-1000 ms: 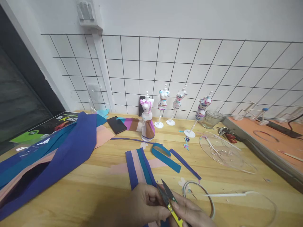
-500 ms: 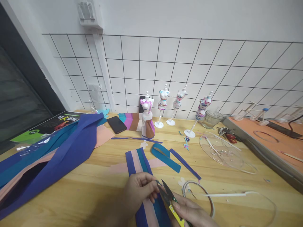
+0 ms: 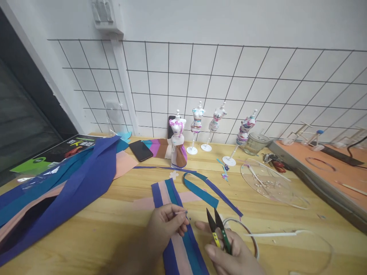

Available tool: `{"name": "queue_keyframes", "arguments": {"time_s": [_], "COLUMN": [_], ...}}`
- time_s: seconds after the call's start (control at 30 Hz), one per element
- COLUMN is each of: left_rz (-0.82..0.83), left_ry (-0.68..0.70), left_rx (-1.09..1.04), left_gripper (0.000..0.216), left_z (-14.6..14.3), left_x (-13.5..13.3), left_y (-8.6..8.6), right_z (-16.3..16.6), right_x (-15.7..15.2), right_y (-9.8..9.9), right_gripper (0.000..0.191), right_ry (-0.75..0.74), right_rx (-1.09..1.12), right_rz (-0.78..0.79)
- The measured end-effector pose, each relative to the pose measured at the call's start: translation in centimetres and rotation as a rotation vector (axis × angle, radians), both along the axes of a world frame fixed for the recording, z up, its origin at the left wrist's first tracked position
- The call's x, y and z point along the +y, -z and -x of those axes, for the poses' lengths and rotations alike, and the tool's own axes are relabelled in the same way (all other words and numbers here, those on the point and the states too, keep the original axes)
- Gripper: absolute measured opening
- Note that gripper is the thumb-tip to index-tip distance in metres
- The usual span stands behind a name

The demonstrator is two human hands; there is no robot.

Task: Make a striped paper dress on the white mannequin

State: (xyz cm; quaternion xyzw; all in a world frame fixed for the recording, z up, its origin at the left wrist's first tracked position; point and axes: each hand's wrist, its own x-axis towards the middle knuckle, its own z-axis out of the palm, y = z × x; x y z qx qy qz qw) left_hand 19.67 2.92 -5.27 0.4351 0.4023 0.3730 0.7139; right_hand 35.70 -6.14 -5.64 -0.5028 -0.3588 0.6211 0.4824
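My right hand [image 3: 236,254] holds a pair of thread snips [image 3: 219,228], one handle yellow and one green, with the dark blades pointing up and spread apart. A small, thin pinkish scrap [image 3: 180,212] is pinched between the thumb and fingers of my left hand [image 3: 168,227]. Beneath the left hand lies a striped strip [image 3: 182,250] in blue, pink and teal. A teal folded strip [image 3: 202,194] and a narrow blue strip [image 3: 226,196] rest just beyond my hands. Beside the right hand is a ring-shaped coil [image 3: 254,238].
Several miniature dress forms [image 3: 177,128] stand along the back. Large layered coloured sheets [image 3: 91,183] cover the left side, near a phone [image 3: 140,151]. To the right are a clear round tray [image 3: 275,194], a glass jar [image 3: 256,143] and an orange-topped board [image 3: 329,168].
The snips have moved right and away from my left hand, and their blades now point upward. Tiny bits show beside my left fingertips. The teal strip has shifted slightly.
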Motion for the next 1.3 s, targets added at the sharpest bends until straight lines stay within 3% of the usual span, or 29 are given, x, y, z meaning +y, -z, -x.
{"name": "queue_keyframes", "arguments": {"time_s": [0.13, 0.27, 0.47, 0.63, 0.77, 0.93, 1.3], "left_rz": [-0.075, -0.112, -0.129, -0.089, -0.129, -0.12, -0.145], "left_ry": [0.121, 0.278, 0.349, 0.25, 0.032, -0.218, -0.168], "left_rx": [0.068, 0.131, 0.136, 0.072, 0.123, 0.17, 0.214], "left_gripper": [0.023, 0.019, 0.02, 0.046, 0.048, 0.048, 0.05], "left_z": [-0.6, -0.8, -0.8, 0.2, 2.1, 3.6, 3.3], "left_x": [-1.4, -2.1, -2.5, -1.4, 0.9, 2.7, 2.8], "left_y": [0.2, 0.2, 0.5, -0.2, -1.6, -2.6, -1.8], "right_z": [0.5, 0.4, 0.2, -2.3, -8.0, -14.4, -16.2], "right_x": [0.2, 0.4, 0.5, 1.8, 3.0, 3.8, 4.6], "right_y": [-0.1, -0.5, -1.5, -1.6, -1.6, -0.5, 1.3], "right_gripper": [0.042, 0.023, 0.031, 0.035, 0.04, 0.035, 0.03], "right_ry": [0.159, 0.092, 0.044, 0.134, 0.317, 0.323, 0.325], "right_rx": [-0.318, -0.536, -0.785, -0.909, -1.122, -1.254, -1.361], "right_rz": [-0.144, -0.335, -0.527, -0.365, -0.206, -0.031, 0.103]}}
